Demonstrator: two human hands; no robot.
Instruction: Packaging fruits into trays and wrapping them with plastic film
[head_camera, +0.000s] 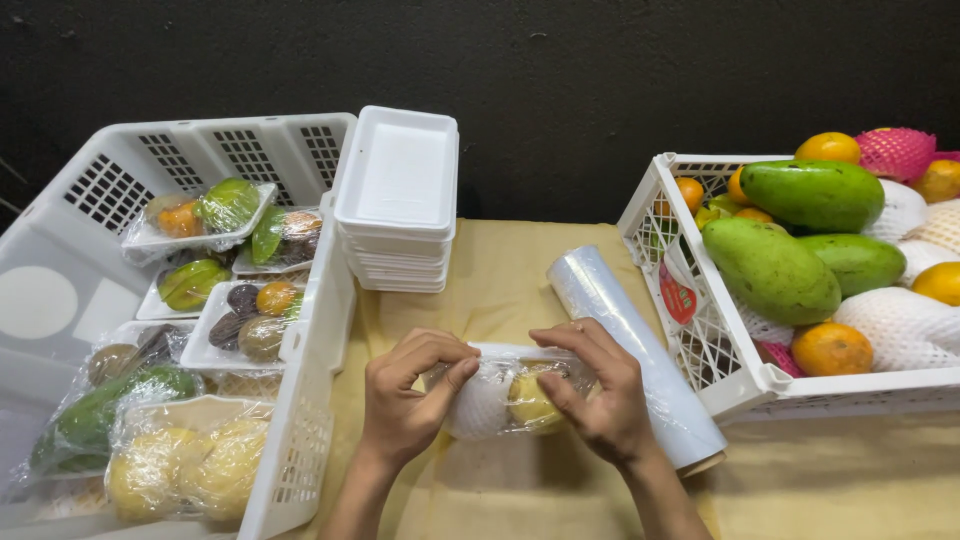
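While both hands clamp it, small white foam tray of fruit under clear cling film (510, 400) lies on tan table cloth (500, 290), long axis left-right. Left hand (410, 395) pinches film at left end; right hand (595, 395) closes fingers over right end. Tray sits between grips, equally near both. Cling film roll (635, 355) touches right hand's far side.

Green mangoes (790, 235) and orange oranges (831, 348) are seen in a white crate (745, 385), some wrapped in pink net (897, 152) or white net (895, 330). White trays (398, 190) are stacked on a yellow-tan cloth (500, 280). A see-through roll (630, 350) is laid beside a yellow fruit (530, 400).
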